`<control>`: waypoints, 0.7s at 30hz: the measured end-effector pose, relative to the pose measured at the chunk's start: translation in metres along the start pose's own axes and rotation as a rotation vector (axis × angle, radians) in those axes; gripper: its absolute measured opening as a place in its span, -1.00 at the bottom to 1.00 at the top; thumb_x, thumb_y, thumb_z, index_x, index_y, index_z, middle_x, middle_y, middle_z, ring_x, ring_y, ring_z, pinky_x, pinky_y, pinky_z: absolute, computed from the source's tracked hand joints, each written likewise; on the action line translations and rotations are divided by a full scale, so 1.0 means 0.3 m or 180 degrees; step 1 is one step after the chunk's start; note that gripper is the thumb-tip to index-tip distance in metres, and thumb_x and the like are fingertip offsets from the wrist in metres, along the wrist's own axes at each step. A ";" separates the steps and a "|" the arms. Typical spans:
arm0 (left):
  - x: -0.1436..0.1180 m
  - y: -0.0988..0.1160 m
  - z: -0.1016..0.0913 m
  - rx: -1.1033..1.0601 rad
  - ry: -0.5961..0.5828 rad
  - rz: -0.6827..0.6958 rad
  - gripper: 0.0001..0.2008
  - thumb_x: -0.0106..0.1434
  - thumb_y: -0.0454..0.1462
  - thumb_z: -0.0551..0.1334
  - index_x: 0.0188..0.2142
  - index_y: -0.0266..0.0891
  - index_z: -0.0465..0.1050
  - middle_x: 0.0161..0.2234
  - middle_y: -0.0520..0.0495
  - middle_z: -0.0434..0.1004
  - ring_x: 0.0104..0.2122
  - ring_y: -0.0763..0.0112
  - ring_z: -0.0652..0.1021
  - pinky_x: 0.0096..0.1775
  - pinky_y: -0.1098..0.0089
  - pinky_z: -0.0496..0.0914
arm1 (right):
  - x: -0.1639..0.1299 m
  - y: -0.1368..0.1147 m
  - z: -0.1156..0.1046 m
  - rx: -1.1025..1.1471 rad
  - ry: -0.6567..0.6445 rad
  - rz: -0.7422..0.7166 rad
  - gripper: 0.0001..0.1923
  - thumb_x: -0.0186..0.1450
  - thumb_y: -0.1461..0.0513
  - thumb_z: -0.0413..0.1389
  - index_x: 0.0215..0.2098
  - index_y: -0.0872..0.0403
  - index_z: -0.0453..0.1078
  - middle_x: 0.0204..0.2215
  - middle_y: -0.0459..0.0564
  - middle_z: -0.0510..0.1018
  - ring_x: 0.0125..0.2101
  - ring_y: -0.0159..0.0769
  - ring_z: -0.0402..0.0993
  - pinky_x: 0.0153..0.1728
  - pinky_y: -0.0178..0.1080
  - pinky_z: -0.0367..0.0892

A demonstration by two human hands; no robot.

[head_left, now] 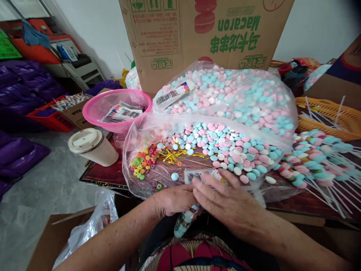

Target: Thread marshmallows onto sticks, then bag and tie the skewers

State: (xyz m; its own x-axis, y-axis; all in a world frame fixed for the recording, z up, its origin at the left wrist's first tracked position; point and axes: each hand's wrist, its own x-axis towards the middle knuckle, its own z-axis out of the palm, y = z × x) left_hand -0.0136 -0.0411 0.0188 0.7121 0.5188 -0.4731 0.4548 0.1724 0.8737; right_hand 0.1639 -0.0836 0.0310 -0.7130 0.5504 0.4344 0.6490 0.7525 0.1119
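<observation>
My left hand [173,199] is closed around a candy skewer in a clear wrapper [184,220], which points down toward my lap. Fingers spread, my right hand [225,203] lies flat over the skewer's upper end and a paper label [194,175]. Just beyond both hands an open plastic bag [158,173] holds pink, blue and white candy discs [225,145], small coloured ring candies [142,162] and gold twist ties [173,155].
A finished pile of candy skewers [313,160] lies at right below an orange basket [332,114]. A lidded cup [91,146] and a pink basket [118,107] with labels sit at left. Behind stands a second full candy bag [242,94] and a Macaron carton [205,34].
</observation>
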 end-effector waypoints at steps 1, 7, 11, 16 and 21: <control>0.001 0.005 -0.006 0.0006 -0.0204 0.0050 -0.71 0.23 -0.21 0.04 -0.57 -0.27 0.30 -0.58 0.04 0.35 -0.57 0.52 0.38 -0.49 0.49 0.34 | -0.005 -0.007 0.004 -0.0018 -0.0153 -0.0236 -0.62 0.31 0.38 -0.20 0.00 0.14 0.31 -0.07 0.10 0.48 0.02 -0.11 0.23 0.07 0.09 -0.01; -0.009 0.034 -0.023 0.1557 -0.0902 0.0112 -0.76 0.23 -0.25 0.04 -0.53 -0.26 0.28 -0.59 0.02 0.38 -0.58 0.44 0.43 -0.49 0.43 0.36 | -0.042 -0.055 0.060 0.0686 -0.0691 0.0083 -0.72 0.27 0.39 -0.18 -0.41 0.13 0.35 -0.51 0.05 0.47 -0.44 -0.24 0.33 -0.14 0.01 0.23; -0.064 0.020 -0.016 0.3695 0.0370 0.0959 -0.89 0.14 -0.35 0.12 -0.33 -0.31 0.39 -0.39 -0.17 0.51 -0.40 0.19 0.51 -0.36 0.23 0.41 | -0.020 -0.096 0.075 0.3524 -0.1273 0.2156 -0.63 0.36 0.14 -0.29 -0.54 0.04 0.13 -0.67 -0.12 0.29 -0.61 -0.38 0.23 -0.53 -0.29 0.26; -0.116 -0.083 -0.017 0.3146 0.1416 0.1595 -0.75 0.28 -0.33 -0.02 -0.31 -0.28 0.43 -0.40 -0.13 0.50 -0.41 0.30 0.48 -0.32 0.29 0.39 | 0.058 -0.017 0.091 0.4879 -0.1618 0.2828 -0.60 0.33 0.02 -0.23 -0.56 0.03 0.11 -0.75 -0.22 0.17 -0.66 -0.40 0.22 -0.54 -0.31 0.25; -0.085 -0.134 -0.009 0.0545 0.2154 0.0535 -0.69 0.31 -0.19 -0.01 -0.31 -0.31 0.44 -0.50 -0.05 0.44 -0.48 0.41 0.45 -0.41 0.43 0.39 | 0.119 0.174 0.179 0.1789 -0.0495 0.2455 -0.76 0.27 0.24 -0.07 -0.56 0.07 0.22 -0.50 0.00 0.39 -0.32 -0.24 0.31 -0.31 -0.21 0.20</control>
State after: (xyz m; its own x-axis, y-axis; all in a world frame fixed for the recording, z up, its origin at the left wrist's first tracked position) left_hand -0.0515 -0.0591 -0.0040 0.3172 0.9418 -0.1112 0.4851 -0.0604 0.8724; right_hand 0.1582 -0.0052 0.0044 -0.1974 0.9769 0.0817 0.7605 0.2052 -0.6160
